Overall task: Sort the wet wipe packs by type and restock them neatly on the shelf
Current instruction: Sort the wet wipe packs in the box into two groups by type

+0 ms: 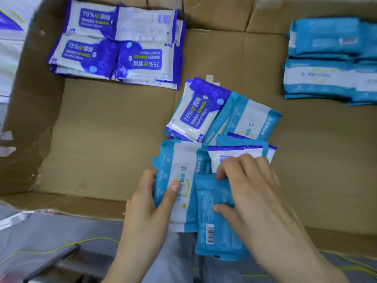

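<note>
A mixed heap of wet wipe packs lies at the middle of a flattened cardboard sheet (114,139). My left hand (146,203) grips a light-blue and white pack (179,160) by its left edge, thumb on its face. My right hand (251,193) holds a light-blue pack (214,221) that lies barcode side up, thumb on it and fingers over the heap. A dark-blue "75% Alcohol Wipes" pack (195,113) sits on top of the heap's far side, next to another light-blue pack (251,117).
Sorted dark-blue alcohol wipe packs (116,48) are stacked at the far left of the cardboard. Stacks of light-blue packs (330,64) stand at the far right. Raised cardboard flaps (214,11) border the far side. Grey floor with a thin yellow-green cord (61,248) runs along the near edge.
</note>
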